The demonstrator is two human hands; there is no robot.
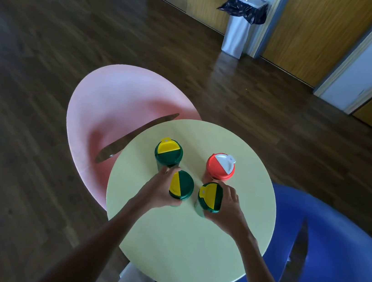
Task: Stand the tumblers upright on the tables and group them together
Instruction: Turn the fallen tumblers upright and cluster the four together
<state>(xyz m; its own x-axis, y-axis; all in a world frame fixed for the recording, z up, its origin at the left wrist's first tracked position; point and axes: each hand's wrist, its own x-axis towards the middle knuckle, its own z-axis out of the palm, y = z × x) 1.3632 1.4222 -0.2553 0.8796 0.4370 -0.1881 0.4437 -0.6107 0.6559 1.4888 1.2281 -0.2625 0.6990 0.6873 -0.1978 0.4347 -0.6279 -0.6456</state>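
Observation:
Several tumblers stand upright on the round pale-yellow table. At the back left is a green tumbler with a yellow flap lid. A red tumbler with a white flap stands at the back right. My left hand grips a second green tumbler from its left side. Around a third green tumbler, on its right side, curl the fingers of my right hand. The two held tumblers stand close together near the table's middle.
A pink table lies lower at the left and a blue one at the right. Dark wooden floor surrounds them. A metal bin with a black bag stands by the far wall between wooden doors.

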